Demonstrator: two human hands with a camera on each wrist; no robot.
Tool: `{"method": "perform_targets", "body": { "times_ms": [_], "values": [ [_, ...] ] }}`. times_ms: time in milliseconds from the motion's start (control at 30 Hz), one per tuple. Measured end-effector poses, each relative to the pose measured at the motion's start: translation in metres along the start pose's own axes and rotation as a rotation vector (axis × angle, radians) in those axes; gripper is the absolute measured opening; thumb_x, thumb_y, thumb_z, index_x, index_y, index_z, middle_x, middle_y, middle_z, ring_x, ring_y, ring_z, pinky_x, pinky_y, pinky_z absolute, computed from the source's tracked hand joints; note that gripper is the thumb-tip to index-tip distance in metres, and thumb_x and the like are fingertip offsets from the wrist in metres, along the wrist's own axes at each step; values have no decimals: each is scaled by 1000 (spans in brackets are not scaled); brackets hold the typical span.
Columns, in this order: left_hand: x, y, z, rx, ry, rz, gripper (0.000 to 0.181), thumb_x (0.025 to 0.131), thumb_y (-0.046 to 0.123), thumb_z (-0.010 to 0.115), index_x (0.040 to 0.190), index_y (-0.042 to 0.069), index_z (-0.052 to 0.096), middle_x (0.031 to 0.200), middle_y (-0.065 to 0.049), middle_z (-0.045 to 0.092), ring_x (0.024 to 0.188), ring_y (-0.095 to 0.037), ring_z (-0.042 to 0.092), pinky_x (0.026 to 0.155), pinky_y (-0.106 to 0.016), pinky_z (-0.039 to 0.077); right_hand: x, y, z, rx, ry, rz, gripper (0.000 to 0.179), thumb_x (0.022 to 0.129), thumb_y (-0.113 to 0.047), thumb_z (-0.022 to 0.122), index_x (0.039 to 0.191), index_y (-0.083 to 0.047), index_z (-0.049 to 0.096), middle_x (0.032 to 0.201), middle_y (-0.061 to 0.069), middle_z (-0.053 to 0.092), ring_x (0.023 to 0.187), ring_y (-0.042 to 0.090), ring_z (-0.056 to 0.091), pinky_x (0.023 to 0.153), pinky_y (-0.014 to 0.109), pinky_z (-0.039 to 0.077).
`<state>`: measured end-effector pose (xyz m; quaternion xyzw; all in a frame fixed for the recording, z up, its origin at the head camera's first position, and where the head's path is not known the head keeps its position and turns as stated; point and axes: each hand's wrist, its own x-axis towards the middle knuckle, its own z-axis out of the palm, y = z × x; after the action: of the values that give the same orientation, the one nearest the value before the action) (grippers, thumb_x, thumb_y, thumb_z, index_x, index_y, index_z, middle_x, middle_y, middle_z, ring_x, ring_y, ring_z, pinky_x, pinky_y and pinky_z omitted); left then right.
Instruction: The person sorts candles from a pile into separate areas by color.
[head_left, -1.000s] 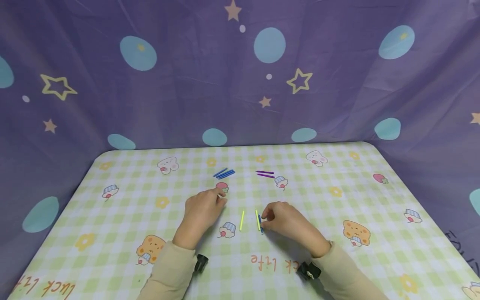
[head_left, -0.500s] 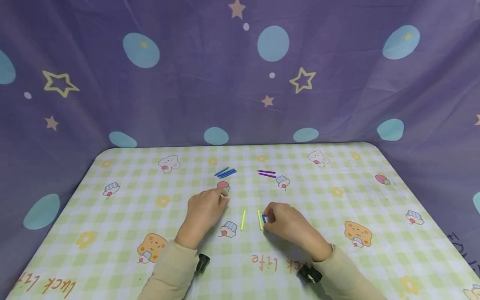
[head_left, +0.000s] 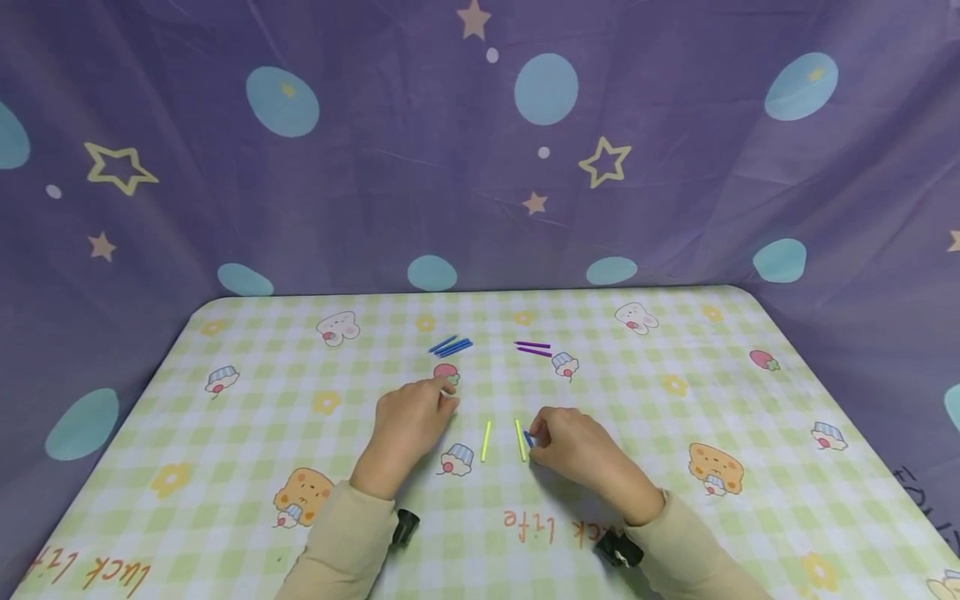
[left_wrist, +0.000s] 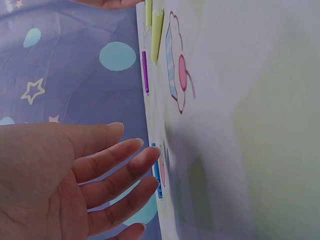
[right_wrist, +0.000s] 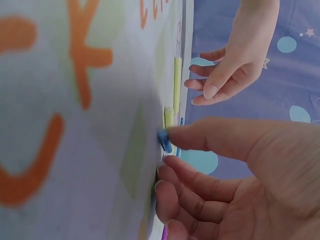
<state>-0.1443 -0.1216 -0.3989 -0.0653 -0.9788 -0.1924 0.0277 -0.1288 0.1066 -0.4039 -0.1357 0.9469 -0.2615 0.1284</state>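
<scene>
My right hand (head_left: 576,443) pinches a short blue stick (right_wrist: 164,139) between thumb and fingers, low at the tablecloth. In the head view, only the upper part of this blue stick (head_left: 528,438) shows past the fingertips. Just left of it lies a yellow stick (head_left: 520,440); a second yellow stick (head_left: 486,441) lies farther left, roughly parallel. My left hand (head_left: 411,418) holds nothing, its fingers loosely bent near the printed strawberry. The left wrist view shows that palm (left_wrist: 45,170) bare and the fingers spread.
Several blue sticks (head_left: 453,347) lie in a small bunch beyond my left hand. Two purple sticks (head_left: 533,348) lie beyond my right hand. A checked, printed tablecloth (head_left: 630,392) covers the table, and a purple curtain (head_left: 360,192) hangs behind its far edge.
The blue stick at my right hand has shifted slightly right, away from the yellow stick, and its near end is now behind the fingers. My left hand keeps its pose.
</scene>
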Motion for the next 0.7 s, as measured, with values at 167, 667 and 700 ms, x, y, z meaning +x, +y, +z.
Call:
{"method": "perform_targets", "body": {
  "times_ms": [167, 667, 700],
  "values": [
    [-1, 0, 0, -5, 3, 0, 16, 94, 23, 68, 105, 14, 74, 90, 0, 73, 70, -17, 61, 64, -38, 48, 1, 1, -1, -19, 16, -2, 15, 76, -1, 71, 89, -9, 68, 74, -4, 60, 65, 13, 52, 64, 32, 46],
    [-1, 1, 0, -1, 2, -1, 17, 94, 24, 68, 106, 14, 74, 91, -1, 73, 69, -17, 60, 65, -39, 48, 1, 4, -3, -22, 13, -13, 18, 74, 0, 71, 90, -7, 69, 72, -3, 57, 64, 14, 51, 61, 31, 44],
    [-1, 1, 0, -1, 2, -1, 17, 94, 24, 68, 106, 14, 74, 91, 0, 73, 69, -17, 59, 64, -39, 48, 1, 4, -3, -24, 10, -11, 18, 74, 0, 72, 90, -7, 69, 72, -3, 57, 64, 14, 51, 61, 31, 44]
  ]
}}
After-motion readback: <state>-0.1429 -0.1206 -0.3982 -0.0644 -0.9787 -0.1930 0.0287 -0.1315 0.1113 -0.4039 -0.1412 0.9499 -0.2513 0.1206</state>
